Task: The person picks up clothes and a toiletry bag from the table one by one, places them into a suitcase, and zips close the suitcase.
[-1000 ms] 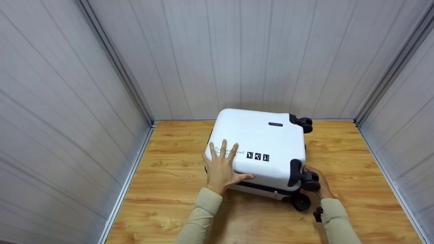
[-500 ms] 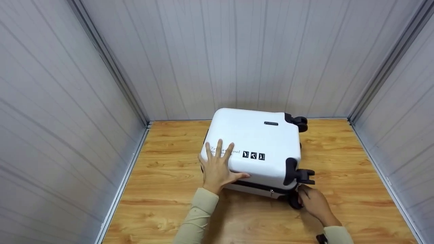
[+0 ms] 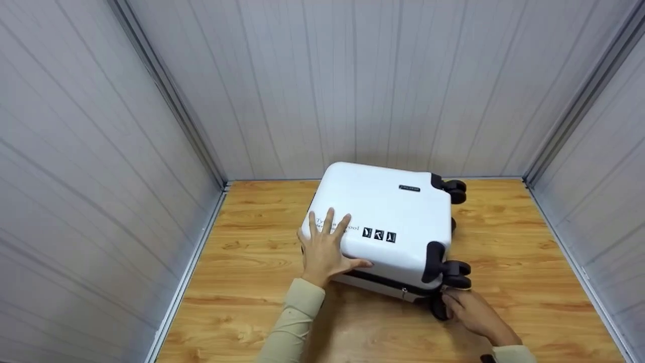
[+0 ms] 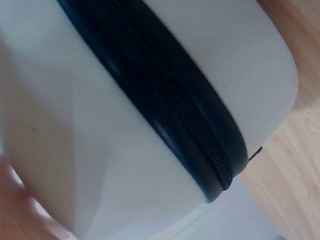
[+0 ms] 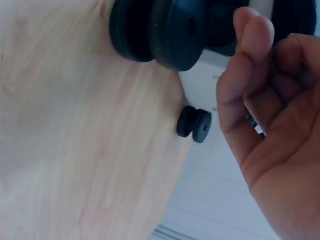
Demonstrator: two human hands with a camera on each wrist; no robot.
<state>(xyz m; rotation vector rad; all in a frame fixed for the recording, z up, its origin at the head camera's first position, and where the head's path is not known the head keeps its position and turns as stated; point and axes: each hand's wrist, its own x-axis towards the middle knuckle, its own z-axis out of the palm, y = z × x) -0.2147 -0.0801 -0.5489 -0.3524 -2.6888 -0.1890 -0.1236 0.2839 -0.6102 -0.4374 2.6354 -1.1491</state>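
A white hard-shell suitcase [image 3: 383, 206] lies flat, its black wheels facing right. My left hand [image 3: 323, 254] rests with fingers spread on its near left corner, thumb along the front edge. A black zipper band [image 4: 155, 95] runs round the side in the left wrist view. At the near right corner, my right hand [image 3: 473, 308] has its fingers curled, thumb against forefinger, below a caster wheel [image 3: 457, 275]. It seems to pinch a zipper pull there, largely hidden by the fingers. Another zipper pull [image 3: 404, 292] hangs on the front side. In the right wrist view, the curled right hand [image 5: 285, 115] is beside the wheels.
The suitcase is on a wood-look floor [image 3: 252, 262]. Pale panel walls [image 3: 322, 91] enclose it at the back and on both sides. Its far wheel [image 3: 456, 191] points right, near the back wall.
My right hand has come from behind the near right wheel, round the corner to the front side. The near caster has swivelled. My left hand stays on the suitcase.
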